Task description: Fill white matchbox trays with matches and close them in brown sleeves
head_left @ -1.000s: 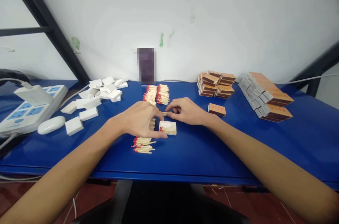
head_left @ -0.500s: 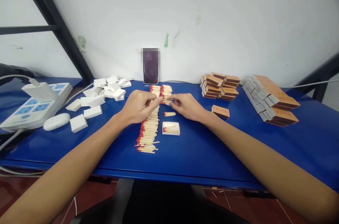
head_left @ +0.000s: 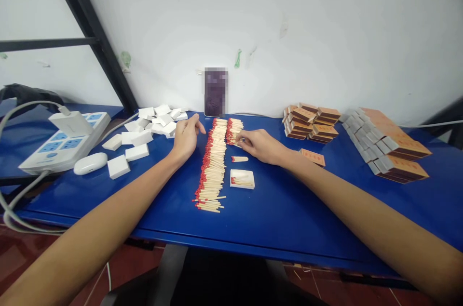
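Note:
A long row of red-tipped matches (head_left: 213, 166) lies on the blue table, heads to the left. Beside its far end is a shorter row of matches (head_left: 235, 127). My right hand (head_left: 259, 145) is at the near end of this shorter row, thumb and fingers pinched on matches there, partly hidden by the fingers. Left of the long row my left hand (head_left: 186, 138) hovers, fingers loosely apart and holding nothing. A small group of matches (head_left: 239, 159) lies apart below my right hand. Nearer me sits a white matchbox tray (head_left: 249, 174) with a few matches inside.
White trays (head_left: 137, 152) are heaped at left, near a white earbud case (head_left: 90, 163) and a power strip (head_left: 65, 141). A phone (head_left: 216, 94) leans on the wall. Matchboxes (head_left: 311, 123) are piled at right, one box (head_left: 313, 157) before them, more stacked boxes (head_left: 394, 137) beyond.
My left hand has drawn back left off the matches, its fingers loosening. My right hand stays at the short row, pinching. The whole view has shifted slightly, so things appear further right.

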`<state>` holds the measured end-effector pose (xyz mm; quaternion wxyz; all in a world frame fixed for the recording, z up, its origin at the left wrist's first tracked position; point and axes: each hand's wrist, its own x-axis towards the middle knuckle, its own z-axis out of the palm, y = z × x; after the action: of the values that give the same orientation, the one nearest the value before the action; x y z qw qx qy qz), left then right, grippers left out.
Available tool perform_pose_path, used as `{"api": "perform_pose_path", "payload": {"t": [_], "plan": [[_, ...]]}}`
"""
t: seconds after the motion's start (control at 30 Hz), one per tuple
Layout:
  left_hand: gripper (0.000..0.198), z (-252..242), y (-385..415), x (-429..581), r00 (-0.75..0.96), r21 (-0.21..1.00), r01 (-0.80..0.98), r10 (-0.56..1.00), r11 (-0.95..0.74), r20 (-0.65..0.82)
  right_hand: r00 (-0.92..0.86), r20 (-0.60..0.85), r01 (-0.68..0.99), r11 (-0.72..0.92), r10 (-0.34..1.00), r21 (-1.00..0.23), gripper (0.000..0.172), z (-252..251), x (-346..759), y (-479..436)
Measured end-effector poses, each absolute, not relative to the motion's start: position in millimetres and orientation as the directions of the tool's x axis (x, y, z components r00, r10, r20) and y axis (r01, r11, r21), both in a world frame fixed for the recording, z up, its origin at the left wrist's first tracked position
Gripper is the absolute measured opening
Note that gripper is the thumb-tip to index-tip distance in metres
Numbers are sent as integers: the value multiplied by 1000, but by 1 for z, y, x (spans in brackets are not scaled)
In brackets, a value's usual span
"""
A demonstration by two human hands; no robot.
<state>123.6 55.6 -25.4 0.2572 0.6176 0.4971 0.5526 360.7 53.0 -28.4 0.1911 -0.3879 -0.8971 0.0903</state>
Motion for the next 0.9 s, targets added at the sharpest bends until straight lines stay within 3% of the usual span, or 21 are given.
{"api": "perform_pose_path", "payload": {"t": [0.23,0.5,0.67,0.9], "plan": [[53,-27,56,125,-114,884,317,911,-344,396,-642,305,649,710,704,-273,16,-26,363,50],[49,-28,56,125,-104,894,287,917,-344,386,-600,291,656,667,745,-353,9,-25,361,39],[48,-28,55,125,-88,895,277,919,-349,385,-532,323,676,622,783,-394,17,-24,362,38],[48,-29,56,125,-89,897,275,920,-346,382,-453,319,729,552,832,-404,14,-21,361,37]]}}
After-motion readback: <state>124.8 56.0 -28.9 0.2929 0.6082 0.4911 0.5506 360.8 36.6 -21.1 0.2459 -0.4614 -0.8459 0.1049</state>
